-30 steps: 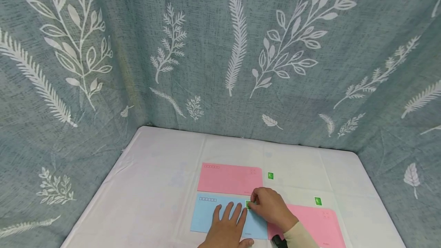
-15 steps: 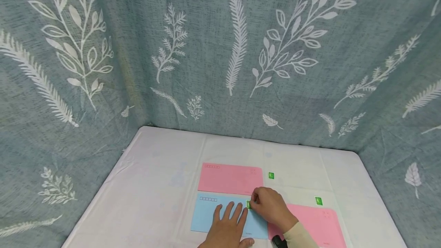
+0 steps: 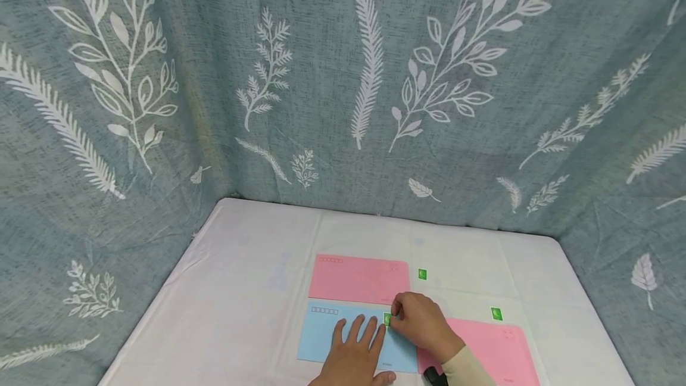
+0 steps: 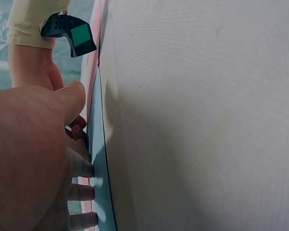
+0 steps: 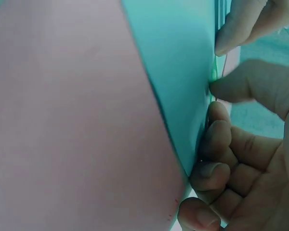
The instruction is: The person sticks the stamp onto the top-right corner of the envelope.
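A blue envelope [image 3: 324, 338] lies near the front of the table in the head view. My left hand [image 3: 354, 353] rests on it, fingers straight and spread. At its upper right is a small green stamp [image 3: 387, 319], flat or nearly so. My right hand [image 3: 423, 321] holds the stamp's right edge with curled fingers, thumb tip on it. In the right wrist view, the thumb [image 5: 231, 88] meets the stamp [image 5: 214, 72] close to the index fingertip, while a left fingertip [image 5: 224, 43] lies just beyond. How firmly the stamp is pinched is partly hidden.
One pink envelope [image 3: 354, 282] lies behind the blue one, and another pink envelope [image 3: 490, 347] lies to the right under the right forearm. Two loose green stamps [image 3: 422, 274] lie on the white tablecloth [image 3: 241, 296], one farther right. A patterned curtain [image 3: 321, 76] surrounds the table.
My right thumb shifts slightly at the stamp's right edge, leaving the stamp's left part in sight. The left hand, envelopes and loose stamps stay where they were.
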The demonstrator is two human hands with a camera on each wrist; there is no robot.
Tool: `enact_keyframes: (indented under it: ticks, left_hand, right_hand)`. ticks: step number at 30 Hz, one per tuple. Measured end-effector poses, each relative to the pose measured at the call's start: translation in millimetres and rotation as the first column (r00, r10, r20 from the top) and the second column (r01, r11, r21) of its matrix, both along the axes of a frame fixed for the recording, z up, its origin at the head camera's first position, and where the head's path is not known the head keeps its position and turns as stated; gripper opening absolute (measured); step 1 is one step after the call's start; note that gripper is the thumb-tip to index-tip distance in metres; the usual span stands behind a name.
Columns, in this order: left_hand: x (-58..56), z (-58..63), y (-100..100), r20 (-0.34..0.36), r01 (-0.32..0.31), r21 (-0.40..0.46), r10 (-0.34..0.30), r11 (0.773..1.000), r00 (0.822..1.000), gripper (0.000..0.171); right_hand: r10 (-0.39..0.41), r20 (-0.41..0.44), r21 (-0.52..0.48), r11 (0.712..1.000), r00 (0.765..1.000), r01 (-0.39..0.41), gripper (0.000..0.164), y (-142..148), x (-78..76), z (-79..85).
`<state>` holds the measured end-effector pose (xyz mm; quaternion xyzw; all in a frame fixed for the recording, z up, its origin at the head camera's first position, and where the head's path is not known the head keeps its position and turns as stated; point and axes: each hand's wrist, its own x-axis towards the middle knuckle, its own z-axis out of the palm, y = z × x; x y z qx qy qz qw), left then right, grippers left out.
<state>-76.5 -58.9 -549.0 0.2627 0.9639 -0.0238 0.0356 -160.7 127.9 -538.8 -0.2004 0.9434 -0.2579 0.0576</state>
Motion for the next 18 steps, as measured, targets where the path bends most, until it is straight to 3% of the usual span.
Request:
enact_keyframes:
  ticks: [7, 18]
  left_hand:
    - [-1.6, 0.8, 0.9, 0.041, -0.017, 0.008, 0.017, 1.000, 0.999, 0.085]
    - [-1.6, -2.1, 1.2, 0.021, -0.004, 0.016, 0.003, 1.000, 1.000, 0.084]
  right_hand:
    - [-0.009, -0.024, 0.012, 1.000, 1.000, 0.009, 0.020, -0.9, -1.3, -3.3]
    - [-0.008, -0.017, 0.013, 1.000, 1.000, 0.009, 0.021, 0.8, -0.5, -2.2]
